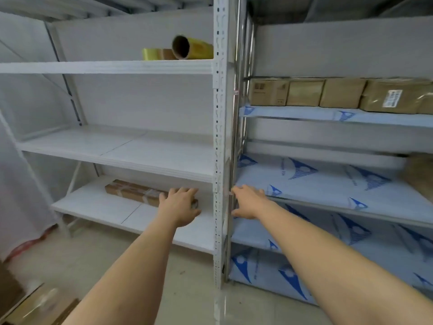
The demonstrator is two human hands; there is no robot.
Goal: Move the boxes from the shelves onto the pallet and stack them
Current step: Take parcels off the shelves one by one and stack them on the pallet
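White shelving (117, 66) largely cleared; four boxes (339, 93) remain on the adjacent blue-lined rack (328, 181). One long box (133, 192) lies on the bottom shelf. Left hand (179, 205) rests spread on its end, right hand (248, 201) spread, empty. Pallet unseen.

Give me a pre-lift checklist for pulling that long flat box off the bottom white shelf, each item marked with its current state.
1. Left hand on the long flat brown cardboard box: ok, it lies over the box's near end.
2. Left hand's grip closed: not ok, fingers look straight.
3. Right hand on the box: not ok, it is at the white perforated steel upright, beside the film-covered blue-logo shelf.
4. Nothing stacked on the box: ok.
5. Box's far end free: ok, bare white bottom shelf around it.
6. Pallet ready: cannot tell, not clearly in view.
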